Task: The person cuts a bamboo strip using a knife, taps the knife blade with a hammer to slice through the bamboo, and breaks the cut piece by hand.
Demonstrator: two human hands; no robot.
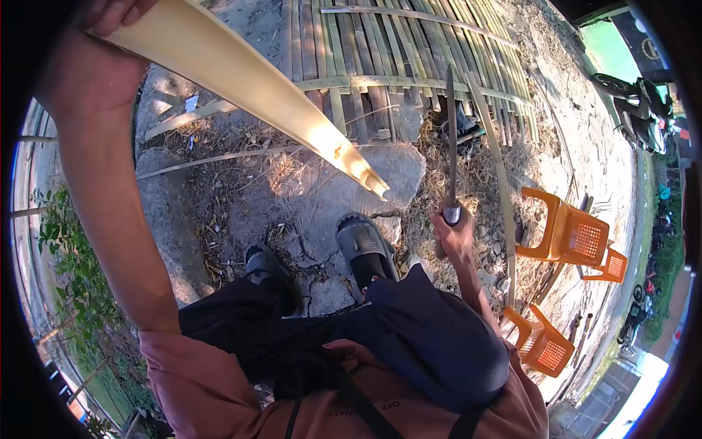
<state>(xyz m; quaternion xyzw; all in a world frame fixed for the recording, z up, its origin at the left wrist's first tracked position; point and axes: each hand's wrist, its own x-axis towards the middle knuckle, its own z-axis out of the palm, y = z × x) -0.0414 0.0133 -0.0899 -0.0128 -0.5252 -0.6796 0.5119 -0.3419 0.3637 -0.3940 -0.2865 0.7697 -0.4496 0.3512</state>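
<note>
At the upper left, my left hand (121, 18) is closed round the top end of a split bamboo piece (248, 73). The pale hollow inside of this piece faces up, and its far end slants down over a concrete slab (398, 172). My right hand (455, 238), right of my feet, grips the handle of a long machete (453, 146). The blade points away from me, toward the bamboo slats, apart from the bamboo piece.
Bamboo slats (365, 44) lie joined by cross strips ahead. A long bamboo strip (501, 175) runs along the right. Orange plastic chairs (578, 233) stand at the right, with a motorcycle (643, 110) beyond. Leafy plants (80, 271) grow at the left. My shoes (362, 238) rest on cracked concrete.
</note>
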